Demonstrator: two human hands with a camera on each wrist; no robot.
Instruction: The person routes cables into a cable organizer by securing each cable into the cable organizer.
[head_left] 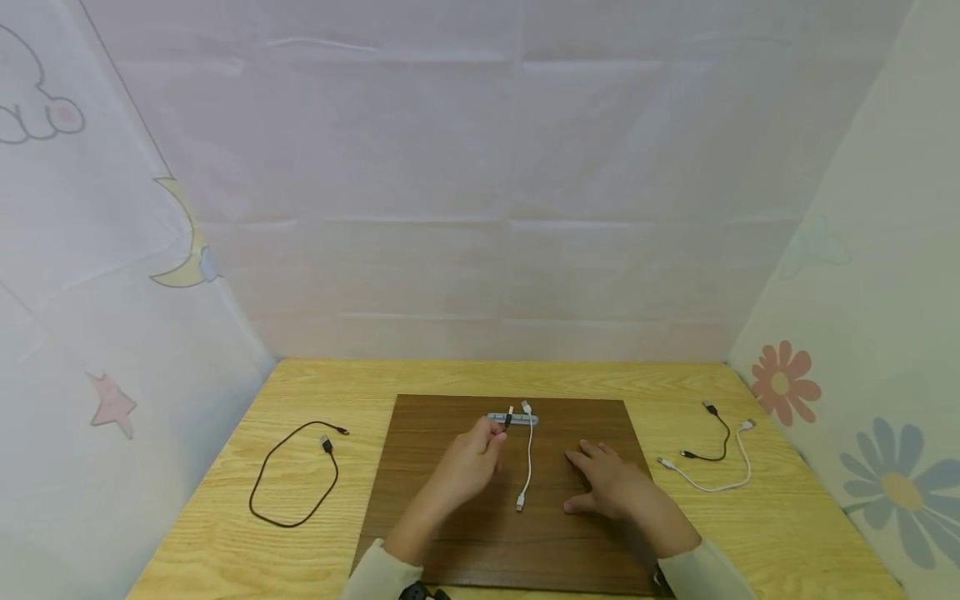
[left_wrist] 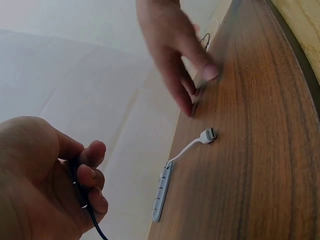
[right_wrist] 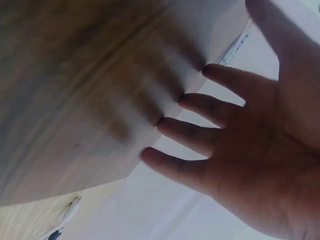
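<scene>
My left hand (head_left: 467, 465) pinches a black cable (left_wrist: 95, 220) between thumb and curled fingers. The cable's black plug (head_left: 508, 418) pokes up past the fingertips, by a grey-blue cable clip strip (head_left: 495, 416) at the far part of the brown board (head_left: 457, 550). A short white USB cable (head_left: 529, 458) runs through the strip's right end, one plug beyond it and the other toward me. Most of the black cable is hidden by the hand. With fingers spread and holding nothing, my right hand (head_left: 611, 485) is at the board's right side, right of the white cable.
On the wooden table (head_left: 225, 558), a long black USB cable (head_left: 252, 492) lies looped left of the board. To the right lie a short black cable (head_left: 726, 442) and a white cable (head_left: 720, 488). Patterned sheets stand behind and at both sides.
</scene>
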